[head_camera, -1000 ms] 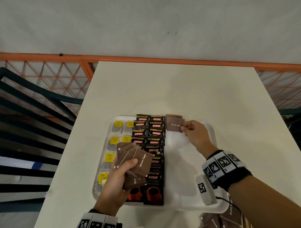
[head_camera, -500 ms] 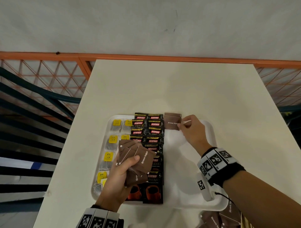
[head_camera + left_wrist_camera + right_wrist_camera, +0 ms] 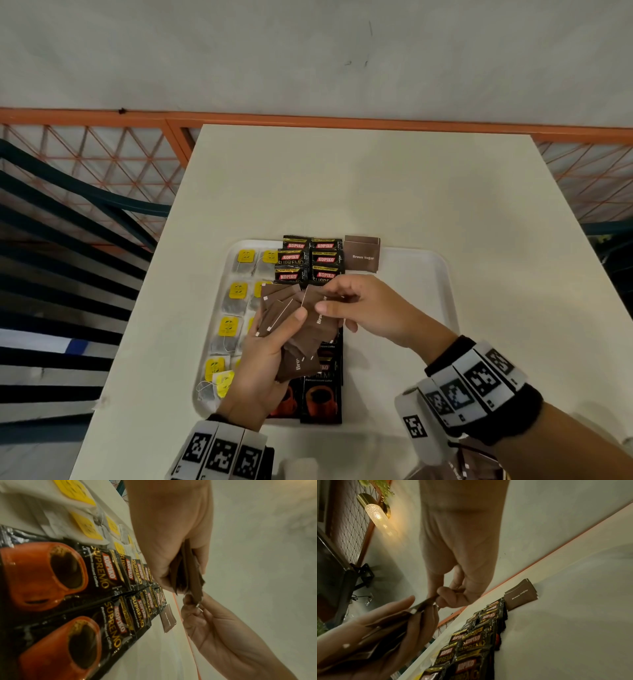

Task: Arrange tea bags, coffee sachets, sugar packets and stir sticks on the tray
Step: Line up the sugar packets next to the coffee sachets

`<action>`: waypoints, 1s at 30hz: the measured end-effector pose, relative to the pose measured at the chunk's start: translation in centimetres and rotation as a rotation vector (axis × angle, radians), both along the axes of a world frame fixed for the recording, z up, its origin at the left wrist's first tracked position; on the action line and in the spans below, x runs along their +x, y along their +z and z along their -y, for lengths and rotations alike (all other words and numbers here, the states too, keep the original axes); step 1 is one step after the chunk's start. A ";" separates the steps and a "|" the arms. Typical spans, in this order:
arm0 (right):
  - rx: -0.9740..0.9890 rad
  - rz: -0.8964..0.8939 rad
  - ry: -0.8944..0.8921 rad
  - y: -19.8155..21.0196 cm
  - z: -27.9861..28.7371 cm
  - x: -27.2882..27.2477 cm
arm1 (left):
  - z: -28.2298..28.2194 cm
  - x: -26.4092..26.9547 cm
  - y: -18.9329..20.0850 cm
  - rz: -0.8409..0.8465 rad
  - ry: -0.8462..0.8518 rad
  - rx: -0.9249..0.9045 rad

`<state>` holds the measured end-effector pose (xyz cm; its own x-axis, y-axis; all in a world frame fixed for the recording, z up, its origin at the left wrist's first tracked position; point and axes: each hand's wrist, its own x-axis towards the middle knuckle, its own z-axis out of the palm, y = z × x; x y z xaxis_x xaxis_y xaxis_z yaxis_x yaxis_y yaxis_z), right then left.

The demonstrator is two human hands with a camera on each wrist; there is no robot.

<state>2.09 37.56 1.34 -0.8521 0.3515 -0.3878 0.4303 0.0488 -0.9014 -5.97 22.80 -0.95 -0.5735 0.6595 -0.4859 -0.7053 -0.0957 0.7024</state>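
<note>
head: high, looking down | wrists: low, close | shared: tray [image 3: 442,274]

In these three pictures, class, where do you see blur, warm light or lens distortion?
Head view: table edges bow, everything sharp. Left wrist view: nearest tea bags blurred, coffee sachets readable but stretched. Right wrist view: wall lamp glows warm, left hand close and soft.

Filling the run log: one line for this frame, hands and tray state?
left hand: holds brown sugar packets | right hand: pinches top packet | tray: tea bags, Kopiko sachets, placed sugar packets | stir sticks: not seen
</note>
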 end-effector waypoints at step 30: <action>-0.207 -0.079 -0.599 -3.2 -3.4 3.0 | 1.0 -0.6 -0.6 -0.036 0.062 0.048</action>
